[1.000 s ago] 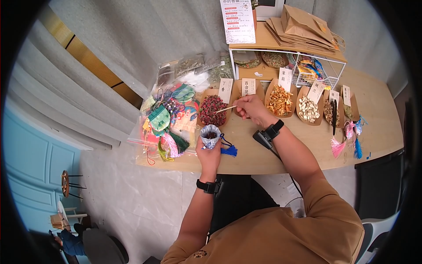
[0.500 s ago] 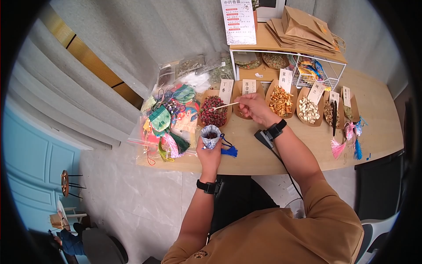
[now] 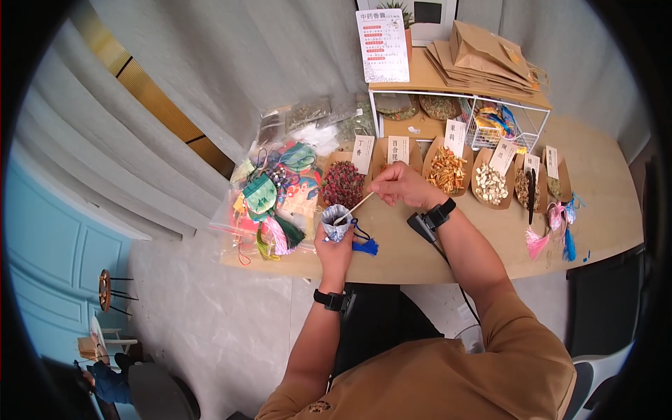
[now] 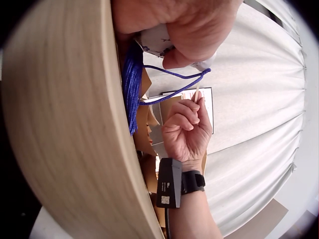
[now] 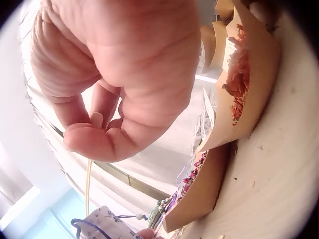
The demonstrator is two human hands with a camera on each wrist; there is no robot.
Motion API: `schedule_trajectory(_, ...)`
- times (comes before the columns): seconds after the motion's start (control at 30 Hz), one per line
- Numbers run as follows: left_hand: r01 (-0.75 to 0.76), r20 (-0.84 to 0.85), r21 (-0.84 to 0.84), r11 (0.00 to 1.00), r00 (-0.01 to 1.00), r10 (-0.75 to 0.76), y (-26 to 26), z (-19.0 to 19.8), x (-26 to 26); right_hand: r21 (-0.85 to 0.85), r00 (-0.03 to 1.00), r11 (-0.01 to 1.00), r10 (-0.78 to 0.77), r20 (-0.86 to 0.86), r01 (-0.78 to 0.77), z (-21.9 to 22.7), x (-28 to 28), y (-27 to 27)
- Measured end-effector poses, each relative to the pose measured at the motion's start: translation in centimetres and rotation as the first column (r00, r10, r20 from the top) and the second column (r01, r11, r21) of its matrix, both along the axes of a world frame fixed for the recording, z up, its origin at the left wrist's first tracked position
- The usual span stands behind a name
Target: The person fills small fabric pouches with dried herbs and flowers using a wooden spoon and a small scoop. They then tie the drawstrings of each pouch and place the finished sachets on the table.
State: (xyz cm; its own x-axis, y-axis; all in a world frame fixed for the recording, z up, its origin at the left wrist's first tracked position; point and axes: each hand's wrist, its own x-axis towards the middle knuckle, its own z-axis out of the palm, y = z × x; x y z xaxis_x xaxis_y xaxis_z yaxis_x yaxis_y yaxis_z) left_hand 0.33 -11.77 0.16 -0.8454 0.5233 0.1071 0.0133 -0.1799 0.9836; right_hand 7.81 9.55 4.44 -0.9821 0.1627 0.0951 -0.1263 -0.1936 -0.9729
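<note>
In the head view my left hand (image 3: 333, 253) holds a small drawstring pouch (image 3: 337, 234) upright with its mouth open. The pouch is white with blue flowers (image 5: 107, 225); a blue cord and a blue tassel (image 4: 132, 84) hang from it. My right hand (image 3: 407, 185) pinches the end of a thin wooden spoon (image 3: 361, 204) between thumb and fingers. The spoon slants down to the left, its bowl inside the pouch mouth. Just behind the pouch, dried red rosebuds (image 3: 342, 183) fill a brown paper tray with a label card.
More labelled paper trays run rightward, with orange dried pieces (image 3: 446, 170), white pieces (image 3: 491, 185) and dark tongs (image 3: 532, 196). Sachets and tassels (image 3: 262, 203) pile at left on plastic. Behind stands a shelf (image 3: 392, 85) bearing paper bags (image 3: 486, 56). Tasselled sachets (image 3: 555, 213) lie at right.
My right hand has brought the spoon from over the rosebud tray down toward me, and its bowl has entered the pouch. The left hand stays about where it was, holding the pouch.
</note>
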Motion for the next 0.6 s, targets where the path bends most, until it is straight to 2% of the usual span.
schedule_trajectory(0.23, -0.012, -0.025, -0.006, 1.0, 1.0, 0.012, 0.0, -0.5, -0.2, -0.265, 0.998, 0.963, 0.038, -0.052, -0.05, -0.8, -0.1, 0.3)
schedule_trajectory(0.4, 0.065, 0.037, 0.037, 0.997, 0.997, -0.066, -0.5, -1.1, -0.6, -0.488, 0.996, 0.872, -0.07, -0.049, 0.038, -1.4, -0.6, 0.0)
schedule_trajectory(0.43, 0.193, 0.065, 0.029, 0.981, 0.979, -0.194, -0.8, -1.0, -1.3, -0.509, 0.994, 0.86, -0.087, -0.062, 0.043, -0.8, -0.6, 0.5)
schedule_trajectory(0.53, 0.459, -0.039, 0.041, 0.888, 0.888, -0.458, -0.8, -0.6, -2.6, -0.539, 0.987, 0.84, -0.133, -0.09, 0.064, -1.6, -0.9, 0.4)
schedule_trajectory(0.57, 0.599, 0.023, 0.107, 0.794, 0.796, -0.604, -0.8, 0.0, -3.1, -0.54, 0.983, 0.839, -0.151, -0.103, 0.073, -1.7, -1.0, 0.3)
schedule_trajectory(0.6, 0.677, 0.069, 0.128, 0.724, 0.722, -0.688, -0.8, 0.8, -3.2, -0.529, 0.978, 0.842, -0.184, -0.102, 0.103, -1.8, -1.0, 0.2)
